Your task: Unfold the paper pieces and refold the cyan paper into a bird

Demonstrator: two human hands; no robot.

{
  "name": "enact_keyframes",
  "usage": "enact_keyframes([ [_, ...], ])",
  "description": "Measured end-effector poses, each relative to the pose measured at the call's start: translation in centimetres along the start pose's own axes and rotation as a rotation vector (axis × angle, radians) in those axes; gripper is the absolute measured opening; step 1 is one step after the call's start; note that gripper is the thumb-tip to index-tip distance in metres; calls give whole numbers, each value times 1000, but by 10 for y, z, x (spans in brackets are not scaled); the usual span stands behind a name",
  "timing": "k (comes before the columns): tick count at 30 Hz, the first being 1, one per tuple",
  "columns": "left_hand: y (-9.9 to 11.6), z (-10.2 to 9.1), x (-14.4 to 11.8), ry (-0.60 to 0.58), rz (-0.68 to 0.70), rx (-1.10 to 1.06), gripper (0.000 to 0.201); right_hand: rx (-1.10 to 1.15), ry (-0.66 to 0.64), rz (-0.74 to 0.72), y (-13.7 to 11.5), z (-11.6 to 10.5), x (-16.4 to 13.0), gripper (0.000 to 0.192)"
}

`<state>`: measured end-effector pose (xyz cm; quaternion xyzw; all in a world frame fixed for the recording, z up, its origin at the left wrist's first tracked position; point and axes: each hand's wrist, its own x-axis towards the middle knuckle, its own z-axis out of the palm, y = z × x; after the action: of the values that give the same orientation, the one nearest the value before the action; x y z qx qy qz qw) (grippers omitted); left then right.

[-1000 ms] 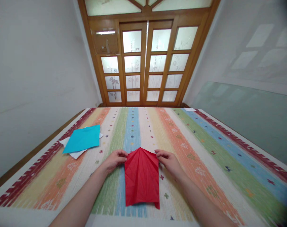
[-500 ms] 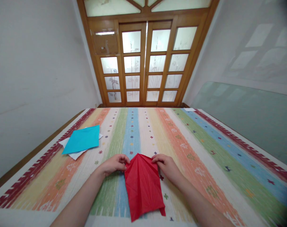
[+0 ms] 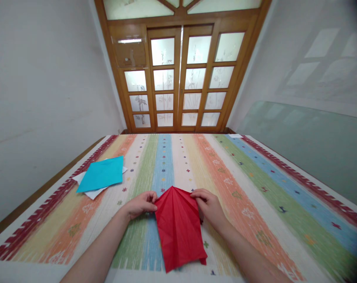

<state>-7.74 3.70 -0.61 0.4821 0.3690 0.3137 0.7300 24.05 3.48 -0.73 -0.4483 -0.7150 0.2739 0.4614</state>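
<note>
On the striped cloth [image 3: 255,188] our left hand [image 3: 140,205] and right hand [image 3: 209,205] each seem to pinch the red paper [image 3: 180,230] at its upper corners.

white sheets [image 3: 91,192]: mostly under blue paper [image 3: 101,174] | forearms: cut off at bottom edge

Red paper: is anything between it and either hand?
Nothing visible. The left hand pinches the red paper at its upper left edge and the right hand at its upper right edge. The blue sheet lies apart on the striped cloth, far left.
</note>
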Motion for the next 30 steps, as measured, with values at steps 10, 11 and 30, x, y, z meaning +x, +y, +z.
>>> enact_keyframes([
  [10, 1, 4, 7, 160, 55, 54, 34, 8, 11, -9, -2, 2, 0, 22],
  [11, 0, 6, 8, 178, 69, 71, 36, 8, 8, -11, -3, 3, 0, 22],
  [30, -9, 58, 13, 370, 320, 326, 29, -35, -25, -102, -20, 11, -5, 26],
])
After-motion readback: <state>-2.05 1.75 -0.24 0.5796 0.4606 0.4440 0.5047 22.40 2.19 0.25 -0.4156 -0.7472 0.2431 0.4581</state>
